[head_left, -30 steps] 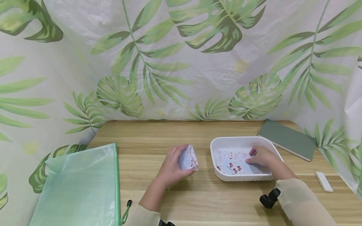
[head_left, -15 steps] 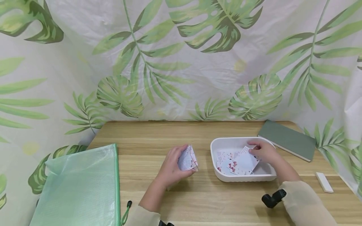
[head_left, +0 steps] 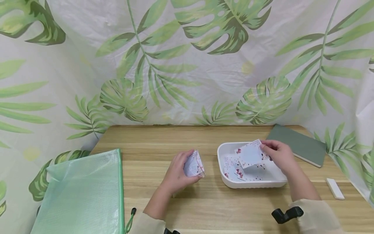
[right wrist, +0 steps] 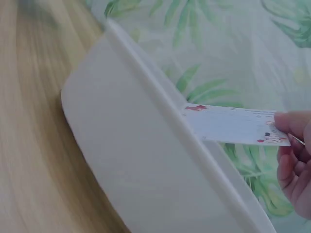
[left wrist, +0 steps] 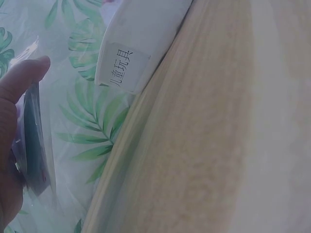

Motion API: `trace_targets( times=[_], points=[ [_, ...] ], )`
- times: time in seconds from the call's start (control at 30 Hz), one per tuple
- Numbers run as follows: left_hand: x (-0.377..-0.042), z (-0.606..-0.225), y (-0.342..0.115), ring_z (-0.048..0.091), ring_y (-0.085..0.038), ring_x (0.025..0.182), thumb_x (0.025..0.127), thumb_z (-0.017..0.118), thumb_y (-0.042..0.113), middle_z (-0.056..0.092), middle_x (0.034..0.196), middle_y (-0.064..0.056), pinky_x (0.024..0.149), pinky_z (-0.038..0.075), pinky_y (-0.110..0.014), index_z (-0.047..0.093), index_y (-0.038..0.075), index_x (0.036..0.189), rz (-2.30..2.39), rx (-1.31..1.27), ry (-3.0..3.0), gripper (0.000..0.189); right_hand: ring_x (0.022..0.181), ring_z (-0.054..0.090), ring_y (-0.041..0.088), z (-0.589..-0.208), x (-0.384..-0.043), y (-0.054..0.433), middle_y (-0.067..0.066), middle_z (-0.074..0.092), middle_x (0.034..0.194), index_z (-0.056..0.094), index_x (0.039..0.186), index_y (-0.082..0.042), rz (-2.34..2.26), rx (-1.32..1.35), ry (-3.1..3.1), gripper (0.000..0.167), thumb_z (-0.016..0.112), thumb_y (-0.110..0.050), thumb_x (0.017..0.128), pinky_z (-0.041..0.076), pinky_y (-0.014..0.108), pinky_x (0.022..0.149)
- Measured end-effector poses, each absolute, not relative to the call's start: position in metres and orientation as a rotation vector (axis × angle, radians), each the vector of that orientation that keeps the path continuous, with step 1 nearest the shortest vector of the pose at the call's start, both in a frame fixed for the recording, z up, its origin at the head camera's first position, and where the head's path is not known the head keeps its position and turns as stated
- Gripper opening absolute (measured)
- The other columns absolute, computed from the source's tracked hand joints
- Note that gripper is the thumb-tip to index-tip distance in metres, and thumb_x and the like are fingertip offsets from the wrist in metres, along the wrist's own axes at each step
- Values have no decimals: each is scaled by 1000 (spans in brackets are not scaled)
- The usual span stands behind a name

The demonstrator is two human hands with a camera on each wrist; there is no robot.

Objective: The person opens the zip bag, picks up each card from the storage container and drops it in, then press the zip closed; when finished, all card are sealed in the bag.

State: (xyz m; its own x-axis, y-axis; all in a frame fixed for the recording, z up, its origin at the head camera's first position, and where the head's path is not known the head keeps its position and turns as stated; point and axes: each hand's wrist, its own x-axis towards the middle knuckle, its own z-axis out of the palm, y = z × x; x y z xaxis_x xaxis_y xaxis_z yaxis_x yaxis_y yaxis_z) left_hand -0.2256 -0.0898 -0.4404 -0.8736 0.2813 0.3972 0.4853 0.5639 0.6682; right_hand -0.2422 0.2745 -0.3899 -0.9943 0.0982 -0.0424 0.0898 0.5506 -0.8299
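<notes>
My right hand pinches a small printed paper card at its right edge, between thumb and fingers. Tilted, the card hangs over a white plastic tray, where several similar loose cards lie on the bottom. In the right wrist view this card shows above the tray rim, pale with red and dark prints. To the left of the tray, my left hand holds a small clear plastic bag with a red line near its mouth. Thumb and fingers spread it from both sides; the palm hides part of it.
A green mesh zip pouch with a cord pull lies at the left. Behind the tray on the right is a dark green notebook, and a small white block rests near the right edge. A patterned curtain hangs behind the table.
My right hand has taken a card from the tray bottom and raised it up and slightly right, tilting it over the rim. My left hand and the plastic bag have stayed in place.
</notes>
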Motion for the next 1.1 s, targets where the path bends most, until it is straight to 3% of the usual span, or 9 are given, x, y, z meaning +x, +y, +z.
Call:
trace_targets(
  times=[0.1, 0.2, 0.33, 0.47, 0.6, 0.73, 1.1],
  points=[
    [-225, -440, -90, 53, -25, 117, 61, 88, 28, 58, 128, -9, 99, 45, -45, 51, 12, 140, -1190, -641, -2556, 88, 75, 55, 5, -385, -235, 266, -6, 62, 90, 57, 132, 0, 1546, -219, -2583, 50, 59, -35, 97, 51, 21, 65],
    [-225, -441, -90, 53, -25, 116, 61, 89, 28, 58, 127, -9, 99, 45, -44, 50, 12, 140, -1182, -638, -2560, 89, 67, 56, 2, -381, -228, 254, -19, 61, 77, 63, 123, -3, 1649, -231, -2411, 38, 64, -28, 95, 51, 19, 62],
    [-225, -441, -90, 53, -25, 117, 61, 89, 28, 58, 128, -9, 99, 45, -45, 50, 12, 140, -1177, -632, -2566, 90, 66, 59, 0, -378, -219, 231, -20, 66, 74, 71, 99, -24, 1844, -212, -2224, 11, 70, -17, 90, 52, 17, 62],
    [-225, -440, -91, 52, -26, 119, 61, 89, 29, 57, 130, -9, 101, 45, -46, 49, 13, 141, -1183, -630, -2582, 91, 66, 60, 0, -381, -214, 201, -17, 68, 73, 70, 82, -33, 1981, -262, -2074, 27, 71, -7, 87, 52, 16, 60],
    [-225, -439, -91, 51, -27, 120, 62, 88, 29, 56, 131, -9, 102, 44, -48, 49, 13, 142, -1177, -636, -2592, 91, 65, 59, 2, -387, -211, 177, -15, 67, 70, 74, 97, -14, 2001, -308, -2041, 14, 71, -5, 86, 52, 18, 60],
    [-225, -439, -90, 51, -28, 121, 62, 87, 29, 57, 131, -8, 103, 43, -48, 49, 12, 141, -1163, -645, -2594, 90, 66, 59, 2, -391, -210, 163, -17, 66, 69, 67, 115, 5, 1990, -326, -2088, 31, 71, -8, 87, 53, 18, 60],
    [-226, -442, -90, 52, -28, 119, 62, 87, 30, 58, 128, -9, 102, 43, -47, 49, 10, 142, -1088, -680, -2581, 90, 60, 56, 3, -395, -203, 150, -11, 63, 68, 70, 109, 3, 1880, -314, -2226, 26, 72, -8, 86, 49, 17, 57]
  ],
)
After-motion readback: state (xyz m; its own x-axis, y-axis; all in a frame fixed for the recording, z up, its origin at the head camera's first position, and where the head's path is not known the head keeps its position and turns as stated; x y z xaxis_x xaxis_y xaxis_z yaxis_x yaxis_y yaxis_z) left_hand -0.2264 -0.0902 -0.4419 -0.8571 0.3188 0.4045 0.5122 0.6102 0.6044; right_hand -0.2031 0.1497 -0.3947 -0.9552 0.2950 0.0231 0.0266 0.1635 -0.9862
